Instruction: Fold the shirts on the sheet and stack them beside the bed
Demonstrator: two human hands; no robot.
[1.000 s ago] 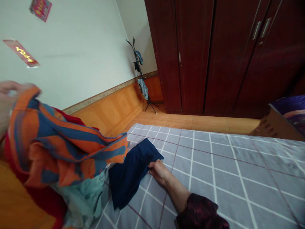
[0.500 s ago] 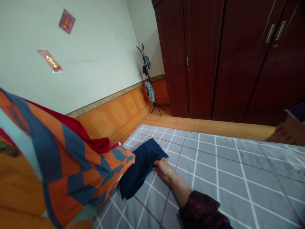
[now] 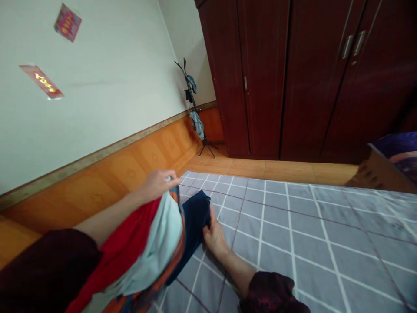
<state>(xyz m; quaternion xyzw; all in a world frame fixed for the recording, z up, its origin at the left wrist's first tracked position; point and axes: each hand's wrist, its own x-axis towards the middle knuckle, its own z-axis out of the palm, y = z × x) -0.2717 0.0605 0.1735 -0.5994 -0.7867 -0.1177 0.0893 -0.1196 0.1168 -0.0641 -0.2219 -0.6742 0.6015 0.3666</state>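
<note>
My left hand (image 3: 160,182) is closed on the top edge of an orange-and-blue patterned cloth (image 3: 167,226), whose pale reverse side faces me. A red cloth (image 3: 125,245) hangs beside it under my left forearm. My right hand (image 3: 215,237) grips the near right edge of a folded navy garment (image 3: 196,213), thumb on top. That garment rests on the grey checked bedspread (image 3: 276,230), and the patterned cloth covers its left part. What kind of garments these are I cannot tell.
Beyond the bed stands a dark red wardrobe (image 3: 260,87). A black coat stand (image 3: 195,102) with a cap and clothing is in the corner. At the right edge, a brown basket (image 3: 387,167) holds purple fabric. A wood-panelled wall (image 3: 137,158) runs along the left.
My left hand has come into view, bringing the patterned cloth down and turning its pale side towards me. My right hand has lifted the navy garment's edge slightly. The view has swung right.
</note>
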